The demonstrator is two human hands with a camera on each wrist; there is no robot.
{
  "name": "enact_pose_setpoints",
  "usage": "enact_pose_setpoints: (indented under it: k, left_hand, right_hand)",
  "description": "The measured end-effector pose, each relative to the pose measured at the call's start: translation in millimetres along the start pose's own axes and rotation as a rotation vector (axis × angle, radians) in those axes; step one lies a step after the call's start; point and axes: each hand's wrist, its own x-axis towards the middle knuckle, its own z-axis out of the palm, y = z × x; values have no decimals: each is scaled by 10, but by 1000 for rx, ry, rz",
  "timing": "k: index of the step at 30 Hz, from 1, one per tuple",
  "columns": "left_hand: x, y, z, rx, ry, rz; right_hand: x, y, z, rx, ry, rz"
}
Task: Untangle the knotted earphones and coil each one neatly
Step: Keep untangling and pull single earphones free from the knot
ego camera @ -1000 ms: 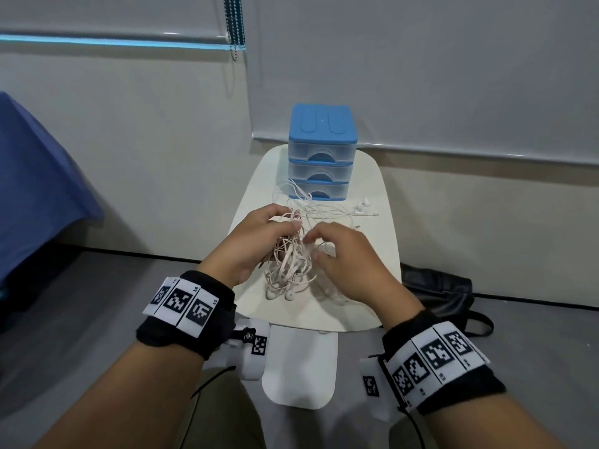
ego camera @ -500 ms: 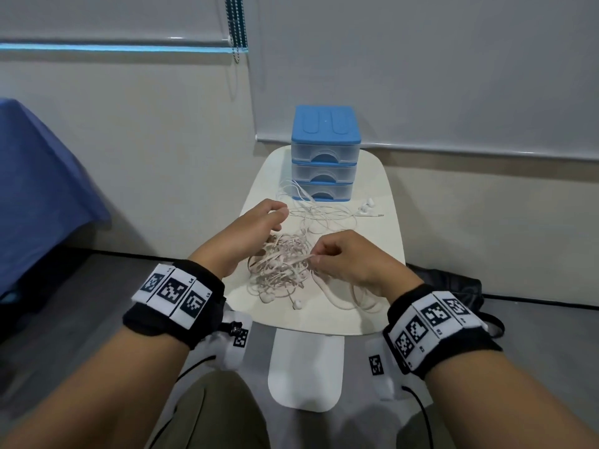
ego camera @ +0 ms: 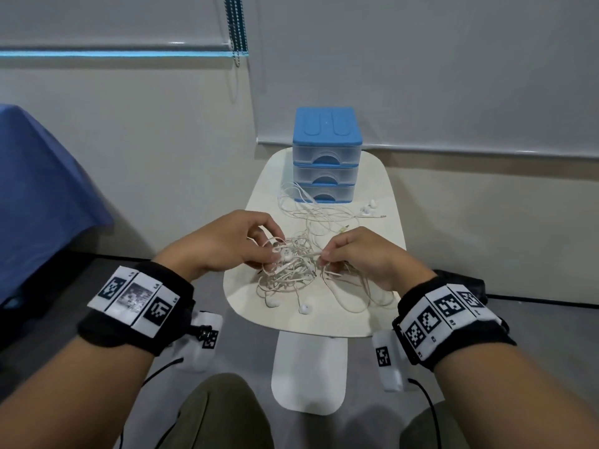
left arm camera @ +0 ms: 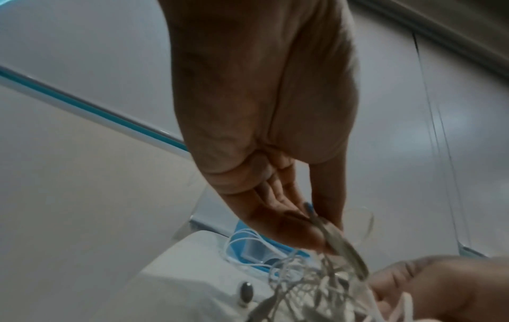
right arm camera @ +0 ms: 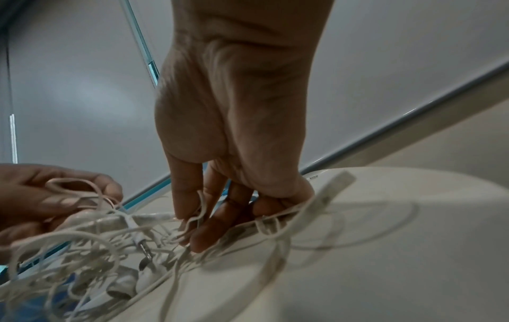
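Observation:
A knotted bundle of white and pale pink earphone cables (ego camera: 291, 270) lies on the near half of a small cream table (ego camera: 382, 196). My left hand (ego camera: 269, 251) pinches strands at the bundle's left side, seen close up in the left wrist view as my left hand (left arm camera: 319, 235) on the cables (left arm camera: 344, 250). My right hand (ego camera: 324, 257) pinches a strand stretched from the bundle's right side; the right wrist view shows my right hand (right arm camera: 192, 224) with cords threaded through its fingers. Two earbuds (ego camera: 304, 308) dangle at the near side. More white cable (ego camera: 311, 212) trails toward the back.
A blue-topped three-drawer plastic box (ego camera: 325, 157) stands at the table's far end, with a pair of white earbuds (ego camera: 369, 209) lying to its right. A blue cloth (ego camera: 39, 196) hangs at the left and a black bag (ego camera: 460, 283) lies on the floor at the right.
The hands have drawn apart sideways, stretching a strand between them. The bundle, lifted and hanging a second ago, now lies spread lower on the table.

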Motion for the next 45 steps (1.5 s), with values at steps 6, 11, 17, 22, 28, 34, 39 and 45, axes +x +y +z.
enact_pose_setpoints:
  k: [6,11,17,22,28,34,39,45]
  left_hand:
    - [56,290,101,-263,111,72]
    - [111,502,158,-647,58,131]
    - [149,532,257,-646,49,211]
    - [172,568,282,-699,124,159]
    - [207,630,233,-737,196,131]
    - [212,719,186,-757,224,151]
    - [174,807,174,-837,240,167]
    - [111,728,287,-748,174,265]
  right_hand:
    - [-18,-30,25,-20,29,-5]
    - [-46,-18,24,-25,48,-4]
    - [-144,62,23,8,12,-86]
    - [-286,-38,-62,-102,396,-213]
    - [-554,-390,147,-204,315,-588]
    - [-438,-424,244,-250,471,-504]
    - [-415,-558,195,-339,440,-554]
    - [-441,-825,5,-42,420,-444]
